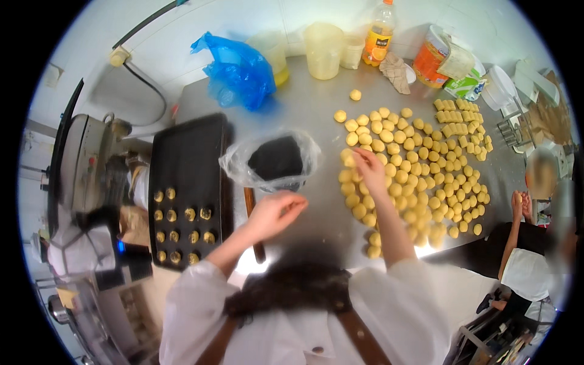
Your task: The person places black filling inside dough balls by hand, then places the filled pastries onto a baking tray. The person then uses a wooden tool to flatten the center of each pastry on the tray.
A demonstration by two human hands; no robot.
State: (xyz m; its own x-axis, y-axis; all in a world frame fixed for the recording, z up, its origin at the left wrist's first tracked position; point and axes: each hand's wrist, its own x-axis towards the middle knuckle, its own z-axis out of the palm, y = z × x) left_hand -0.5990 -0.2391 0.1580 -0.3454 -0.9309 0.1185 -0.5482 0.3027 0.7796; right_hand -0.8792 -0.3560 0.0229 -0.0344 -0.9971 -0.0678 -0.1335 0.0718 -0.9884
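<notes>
My right hand (370, 170) reaches over the left edge of a wide spread of yellow dough balls (401, 152). Its fingertips are closed on one dough ball (348, 157) there. My left hand (277, 214) hovers just in front of a clear plastic bag (310, 152) that holds a black filling (277, 159). Its fingers are curled together, and whatever they may hold is hidden. Beneath my left forearm lies a brown wooden rolling pin (250, 204). To the left, a black baking tray (188, 143) carries several small yellow pieces with dark patches (190, 214).
Along the wall stand a blue plastic bag (238, 73), a yellowish plastic jug (322, 52), an orange drink bottle (378, 36) and an orange-labelled tub (430, 58). Short dough pieces (455, 115) lie at the back right. Another person's hands (521, 205) show at the far right.
</notes>
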